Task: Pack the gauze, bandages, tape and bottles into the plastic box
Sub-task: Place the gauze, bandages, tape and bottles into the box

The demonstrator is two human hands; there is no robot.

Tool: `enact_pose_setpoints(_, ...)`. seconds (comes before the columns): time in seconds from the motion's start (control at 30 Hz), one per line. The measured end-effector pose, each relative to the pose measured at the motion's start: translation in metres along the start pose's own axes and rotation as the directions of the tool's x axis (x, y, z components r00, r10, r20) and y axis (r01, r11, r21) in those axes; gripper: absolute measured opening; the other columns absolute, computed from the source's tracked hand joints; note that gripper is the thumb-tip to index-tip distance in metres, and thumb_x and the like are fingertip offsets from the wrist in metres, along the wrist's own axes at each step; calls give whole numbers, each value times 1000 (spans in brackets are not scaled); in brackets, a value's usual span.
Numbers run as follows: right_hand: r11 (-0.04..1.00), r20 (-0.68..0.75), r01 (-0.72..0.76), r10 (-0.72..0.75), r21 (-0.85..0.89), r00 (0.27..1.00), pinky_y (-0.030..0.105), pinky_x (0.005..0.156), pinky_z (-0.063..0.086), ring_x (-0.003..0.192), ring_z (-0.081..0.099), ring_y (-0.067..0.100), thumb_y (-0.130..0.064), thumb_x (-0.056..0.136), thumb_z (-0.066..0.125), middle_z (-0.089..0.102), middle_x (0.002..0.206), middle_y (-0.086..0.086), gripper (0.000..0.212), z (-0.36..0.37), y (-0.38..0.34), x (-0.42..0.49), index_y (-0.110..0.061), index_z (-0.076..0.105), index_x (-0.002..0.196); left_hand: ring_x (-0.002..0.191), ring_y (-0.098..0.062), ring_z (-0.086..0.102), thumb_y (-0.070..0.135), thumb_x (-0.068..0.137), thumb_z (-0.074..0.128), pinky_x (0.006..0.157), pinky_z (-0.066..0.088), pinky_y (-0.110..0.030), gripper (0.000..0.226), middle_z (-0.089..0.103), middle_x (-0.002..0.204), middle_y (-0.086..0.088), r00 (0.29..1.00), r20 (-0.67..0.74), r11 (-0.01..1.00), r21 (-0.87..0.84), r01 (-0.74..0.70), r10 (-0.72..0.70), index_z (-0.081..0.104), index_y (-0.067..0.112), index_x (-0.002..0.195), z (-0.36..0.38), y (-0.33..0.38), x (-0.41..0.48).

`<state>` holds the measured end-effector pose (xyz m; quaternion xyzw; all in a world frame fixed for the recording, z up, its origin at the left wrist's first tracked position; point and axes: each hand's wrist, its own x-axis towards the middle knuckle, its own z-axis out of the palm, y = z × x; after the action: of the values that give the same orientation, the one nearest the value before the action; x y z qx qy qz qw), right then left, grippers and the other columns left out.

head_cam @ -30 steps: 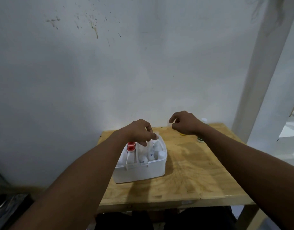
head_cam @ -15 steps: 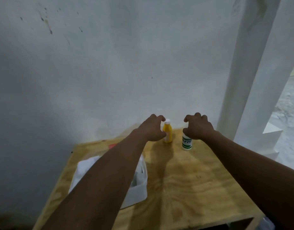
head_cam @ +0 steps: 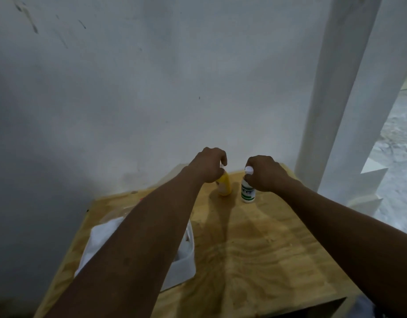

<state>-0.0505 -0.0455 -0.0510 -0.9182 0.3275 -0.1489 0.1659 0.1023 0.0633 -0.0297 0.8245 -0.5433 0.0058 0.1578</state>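
Two bottles upright at plywood table's (head_cam: 255, 244) far edge, white wall (head_cam: 152, 99) behind: left hand (head_cam: 209, 165) clasping yellow (head_cam: 224, 185), right (head_cam: 265, 174) pinching white (head_cam: 247, 191). Box (head_cam: 184, 265) near-left.

Yellow bottle (head_cam: 225, 185) beside upright green-labelled white bottle (head_cam: 247, 191).

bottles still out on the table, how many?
2. The yellow bottle is under the left hand; the white bottle with green label is under the right hand. The left forearm hides most of the plastic box.
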Motion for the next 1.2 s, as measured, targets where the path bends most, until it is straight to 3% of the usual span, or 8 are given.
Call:
enact_pose_setpoints(0.17, 995, -117, 68, -59, 76, 991, 37, 75, 55, 93, 63, 25, -27, 81, 63, 66, 103, 5, 21, -11, -31, -14, -14, 64, 98, 102, -26, 61, 29, 87, 74, 88, 53, -40, 24, 65, 115, -6, 995, -96, 999, -44, 2, -6, 69, 18, 107, -35, -12, -24)
enact_pose_setpoints(0.33, 968, -231, 201, -163, 152, 959, 39, 75, 55, 89, 62, 25, -30, 79, 62, 67, 98, 5, 24, -24, -79, -30, -14, 66, 97, 92, -21, 63, 31, 84, 77, 80, 53, -34, 23, 60, 100, -2, 977, -201, 996, -66, 60, -72, 72, 18, 103, -91, -31, -63)
enact_pose_setpoints(0.53, 904, -331, 365, -282, 222, 900, 35, 74, 51, 87, 61, 22, -30, 82, 62, 67, 96, 5, 24, -28, -130, -52, -12, 66, 96, 76, -17, 73, 31, 84, 77, 74, 60, -34, 20, 72, 90, -5, 954, -238, 979, -135, 151, -180, 72, 18, 99, -135, -57, -115)
enact_pose_setpoints(0.63, 880, -322, 409, -326, 241, 889, 37, 75, 52, 87, 61, 21, -29, 82, 63, 67, 96, 4, 21, -25, -146, -61, -13, 66, 95, 63, -11, 74, 31, 85, 77, 63, 59, -25, 20, 75, 79, -4, 951, -218, 969, -164, 184, -218, 71, 18, 99, -145, -65, -136)
enact_pose_setpoints(0.77, 864, -287, 438, -366, 247, 885, 36, 76, 51, 87, 60, 21, -27, 82, 63, 68, 94, 4, 19, -17, -155, -69, -13, 66, 94, 62, -8, 73, 30, 85, 77, 67, 60, -27, 20, 75, 77, -4, 956, -175, 963, -172, 207, -237, 71, 17, 100, -143, -73, -150)
enact_pose_setpoints(0.9, 859, -204, 445, -402, 255, 893, 34, 75, 51, 86, 59, 19, -25, 82, 65, 66, 92, 0, 18, -11, -156, -76, -13, 68, 95, 62, -9, 73, 29, 85, 77, 56, 50, -18, 19, 75, 77, -4, 957, -162, 957, -202, 206, -240, 72, 18, 99, -134, -74, -154)
enact_pose_setpoints(1.2, 874, -52, 422, -422, 241, 905, 28, 69, 48, 82, 58, 17, -21, 79, 67, 65, 92, -2, 20, 1, -154, -81, -14, 68, 98, 60, -8, 74, 30, 86, 77, 62, 56, -24, 19, 75, 73, -3, 971, -145, 958, -241, 154, -192, 71, 16, 97, -129, -65, -147)
